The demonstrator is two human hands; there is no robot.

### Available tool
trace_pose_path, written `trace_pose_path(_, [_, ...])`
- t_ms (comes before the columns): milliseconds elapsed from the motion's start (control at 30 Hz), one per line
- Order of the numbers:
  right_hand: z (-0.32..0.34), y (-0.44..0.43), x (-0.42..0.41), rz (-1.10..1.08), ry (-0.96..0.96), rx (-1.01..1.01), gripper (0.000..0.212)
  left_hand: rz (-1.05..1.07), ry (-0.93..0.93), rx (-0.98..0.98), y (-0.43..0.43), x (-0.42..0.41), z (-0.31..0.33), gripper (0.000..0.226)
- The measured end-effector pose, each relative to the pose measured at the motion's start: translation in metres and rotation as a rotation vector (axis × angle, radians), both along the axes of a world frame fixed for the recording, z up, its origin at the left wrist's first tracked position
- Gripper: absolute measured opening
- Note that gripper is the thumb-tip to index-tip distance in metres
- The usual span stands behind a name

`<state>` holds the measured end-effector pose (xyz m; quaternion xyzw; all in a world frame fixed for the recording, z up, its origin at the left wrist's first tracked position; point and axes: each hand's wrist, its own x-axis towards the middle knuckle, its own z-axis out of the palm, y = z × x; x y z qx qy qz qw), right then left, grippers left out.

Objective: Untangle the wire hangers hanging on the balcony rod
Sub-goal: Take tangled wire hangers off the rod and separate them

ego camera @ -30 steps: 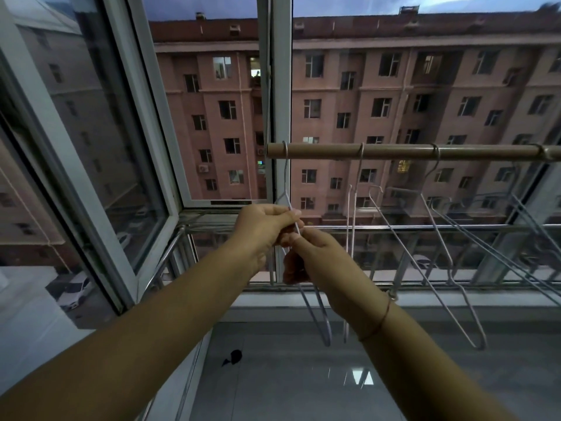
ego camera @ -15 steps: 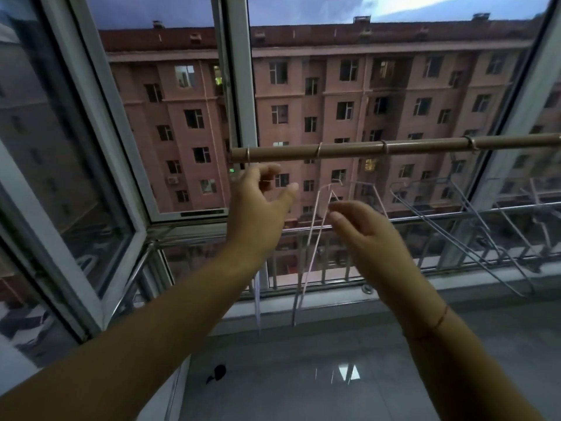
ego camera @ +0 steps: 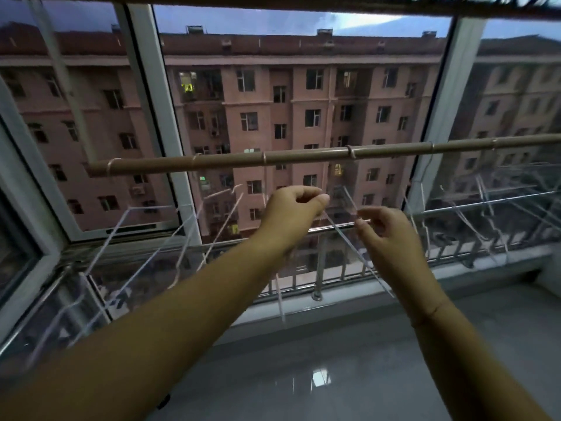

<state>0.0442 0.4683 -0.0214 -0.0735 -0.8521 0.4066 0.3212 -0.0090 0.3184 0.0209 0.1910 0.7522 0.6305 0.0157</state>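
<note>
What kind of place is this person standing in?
Most likely a glassed-in apartment balcony used for drying laundry. A rod carrying wire hangers spans the windows, a metal railing runs low along them, and another apartment block faces it across the way.

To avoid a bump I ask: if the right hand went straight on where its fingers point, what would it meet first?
Probably the thin pale wire hanger that slants down from the pinch of the left hand, just ahead of the right hand; behind it, the left hand. Depth is unclear.
</note>
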Motion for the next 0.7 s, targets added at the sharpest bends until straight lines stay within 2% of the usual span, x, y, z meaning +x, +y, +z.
trace_pose_path(167, [-0.013,0.055,-0.012,0.019,-0.099,0.007,0.031,0.065,-0.263,0.115,0.064,-0.012,-0.017,0.006])
trace_pose_path(267, [-0.019,0.067,-0.019,0.100,-0.156,-0.069,0.031,0.134,-0.368,0.123,0.087,-0.019,-0.029,0.006])
trace_pose_path(400, [-0.024,0.068,-0.027,0.194,-0.201,-0.140,0.030,0.202,-0.427,0.104,0.101,-0.027,-0.040,0.019])
trace_pose_path(533, [-0.028,0.064,-0.029,0.215,-0.188,-0.148,0.022,0.235,-0.477,0.115,0.109,-0.027,-0.042,0.006])
trace_pose_path(700, [-0.032,0.064,-0.030,0.215,-0.168,-0.205,0.012,0.246,-0.487,0.140,0.111,-0.029,-0.043,0.015])
